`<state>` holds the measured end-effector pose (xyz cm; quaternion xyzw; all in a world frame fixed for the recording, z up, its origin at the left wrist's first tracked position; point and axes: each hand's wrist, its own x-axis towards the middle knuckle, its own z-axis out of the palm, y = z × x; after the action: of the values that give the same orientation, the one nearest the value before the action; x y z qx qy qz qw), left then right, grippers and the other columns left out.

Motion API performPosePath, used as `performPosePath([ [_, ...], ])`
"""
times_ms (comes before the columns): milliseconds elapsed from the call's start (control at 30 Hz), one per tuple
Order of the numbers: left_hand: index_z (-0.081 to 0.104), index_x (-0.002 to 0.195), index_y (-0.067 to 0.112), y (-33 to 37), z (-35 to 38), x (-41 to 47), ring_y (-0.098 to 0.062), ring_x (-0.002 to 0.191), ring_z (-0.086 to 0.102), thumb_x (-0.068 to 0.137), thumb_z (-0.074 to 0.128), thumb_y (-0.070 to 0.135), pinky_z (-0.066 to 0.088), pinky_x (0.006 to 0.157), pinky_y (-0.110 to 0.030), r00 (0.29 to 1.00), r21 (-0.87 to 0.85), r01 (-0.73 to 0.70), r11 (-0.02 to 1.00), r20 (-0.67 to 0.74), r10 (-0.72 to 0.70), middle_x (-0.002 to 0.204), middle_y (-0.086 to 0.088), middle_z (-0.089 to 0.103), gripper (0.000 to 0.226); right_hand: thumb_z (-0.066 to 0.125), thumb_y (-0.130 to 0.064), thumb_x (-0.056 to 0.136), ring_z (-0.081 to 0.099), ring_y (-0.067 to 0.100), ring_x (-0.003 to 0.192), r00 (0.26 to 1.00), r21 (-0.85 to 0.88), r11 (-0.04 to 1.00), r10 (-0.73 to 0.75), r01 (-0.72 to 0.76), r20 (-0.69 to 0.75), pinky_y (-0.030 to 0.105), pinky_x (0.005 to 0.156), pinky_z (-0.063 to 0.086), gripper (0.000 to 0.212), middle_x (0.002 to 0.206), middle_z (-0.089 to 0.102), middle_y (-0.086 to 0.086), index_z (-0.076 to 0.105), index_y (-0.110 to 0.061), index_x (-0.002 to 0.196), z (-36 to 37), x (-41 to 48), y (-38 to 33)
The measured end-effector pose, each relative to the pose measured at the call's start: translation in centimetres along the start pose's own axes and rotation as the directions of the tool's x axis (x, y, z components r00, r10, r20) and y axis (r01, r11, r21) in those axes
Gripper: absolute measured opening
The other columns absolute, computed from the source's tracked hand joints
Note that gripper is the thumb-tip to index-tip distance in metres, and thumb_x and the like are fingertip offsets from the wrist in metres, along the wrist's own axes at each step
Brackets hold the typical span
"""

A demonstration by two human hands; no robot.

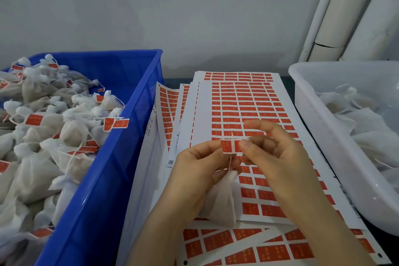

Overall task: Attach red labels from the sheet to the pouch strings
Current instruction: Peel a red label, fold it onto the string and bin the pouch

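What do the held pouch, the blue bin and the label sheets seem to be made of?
Pouch: probably thin nonwoven fabric, matte white; semi-sheer and softly creased.
Blue bin: moulded plastic, glossy; highlights streak its wall.
Label sheets: paper, seemingly, white backing with printed red stickers; one edge curls.

The left hand point(194, 166) and right hand point(282, 157) are bare, with slim fingers. The left forearm point(151, 237) and right forearm point(341, 233) are bare too, right down to the lower edge of the view. The right thumbnail point(243, 145) is short, rounded and plain.
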<state>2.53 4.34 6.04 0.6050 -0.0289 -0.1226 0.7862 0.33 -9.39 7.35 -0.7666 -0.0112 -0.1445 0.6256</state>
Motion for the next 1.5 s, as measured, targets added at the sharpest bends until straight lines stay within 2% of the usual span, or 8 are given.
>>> performPosePath([
  [267,0.078,0.081,0.029,0.1,0.0,0.0,-0.021,0.085,0.072,0.070,0.064,0.027,0.058,0.078,-0.032,1.000,-0.001,-0.010,1.000,0.026,0.010,0.090,-0.002,0.075,0.018,0.069,-0.026,0.078,0.063,-0.009,0.078,1.000,-0.015,1.000,-0.017,0.017,0.018,0.003,0.053,0.044,0.028,0.082,0.065,-0.026,0.057,-0.037,0.101,0.1,0.2,0.7],
  [567,0.077,0.086,0.025,0.1,0.0,-0.2,-0.019,0.086,0.072,0.073,0.063,0.027,0.058,0.078,-0.030,0.999,0.029,-0.031,0.999,0.036,0.030,0.090,-0.002,0.075,0.020,0.061,-0.048,0.061,0.061,-0.013,0.074,1.000,-0.008,1.000,-0.020,0.020,0.009,0.001,0.049,0.041,0.032,0.078,0.063,-0.031,0.056,-0.040,0.092,0.5,0.1,0.3],
  [967,0.073,0.092,0.036,0.1,0.2,-0.5,-0.012,0.097,0.069,0.070,0.069,0.031,0.055,0.079,-0.023,0.984,0.141,-0.108,0.984,0.154,0.085,0.100,0.007,0.073,0.023,0.067,-0.034,0.078,0.059,-0.015,0.080,0.999,-0.030,0.999,-0.010,0.009,-0.037,0.002,0.050,0.042,0.018,0.084,0.062,-0.030,0.058,-0.039,0.093,0.1,0.4,1.1],
  [1100,0.074,0.084,0.038,-0.1,0.6,-0.3,-0.014,0.088,0.071,0.068,0.065,0.041,0.056,0.080,-0.033,0.994,0.130,-0.110,0.985,0.024,0.108,0.091,0.006,0.074,0.019,0.063,-0.037,0.081,0.062,-0.008,0.081,1.000,-0.102,0.995,-0.002,0.001,-0.011,0.004,0.056,0.045,0.013,0.079,0.064,-0.024,0.059,-0.041,0.092,0.3,0.4,1.2],
  [1167,0.075,0.079,0.039,-0.1,0.6,-0.3,-0.012,0.080,0.071,0.068,0.063,0.040,0.056,0.075,-0.031,0.994,0.142,-0.098,0.985,-0.027,0.103,0.085,0.006,0.074,0.016,0.051,-0.049,0.082,0.060,-0.009,0.080,1.000,-0.195,0.981,-0.006,0.007,0.003,0.003,0.058,0.043,0.010,0.084,0.056,-0.035,0.055,-0.048,0.091,0.3,0.5,1.0],
  [1267,0.075,0.075,0.040,0.0,0.7,-0.3,-0.009,0.073,0.071,0.067,0.064,0.038,0.056,0.067,-0.023,0.995,0.163,-0.089,0.983,-0.026,0.094,0.079,0.007,0.074,0.014,0.038,-0.063,0.071,0.053,-0.020,0.080,0.999,-0.234,0.972,-0.034,0.034,0.005,-0.002,0.055,0.037,0.028,0.080,0.052,-0.045,0.054,-0.052,0.090,-0.1,0.7,0.8],
  [1400,0.073,0.077,0.042,-0.2,0.8,-0.4,-0.008,0.071,0.070,0.067,0.063,0.042,0.055,0.065,-0.018,0.994,0.251,-0.108,0.962,0.002,0.111,0.075,0.008,0.073,0.015,0.045,-0.062,0.067,0.043,-0.031,0.089,0.997,-0.215,0.974,-0.066,0.073,0.041,-0.009,0.059,0.032,0.026,0.086,0.050,-0.052,0.059,-0.048,0.083,-0.7,0.9,0.7],
  [1500,0.072,0.077,0.046,-0.3,0.7,-0.4,-0.008,0.073,0.070,0.067,0.063,0.044,0.056,0.068,-0.019,0.990,0.297,-0.137,0.945,0.024,0.136,0.077,0.010,0.073,0.014,0.058,-0.050,0.076,0.046,-0.025,0.092,0.997,-0.269,0.961,-0.055,0.070,0.063,-0.006,0.061,0.037,0.002,0.088,0.053,-0.045,0.059,-0.048,0.077,-0.7,0.9,1.1],
])
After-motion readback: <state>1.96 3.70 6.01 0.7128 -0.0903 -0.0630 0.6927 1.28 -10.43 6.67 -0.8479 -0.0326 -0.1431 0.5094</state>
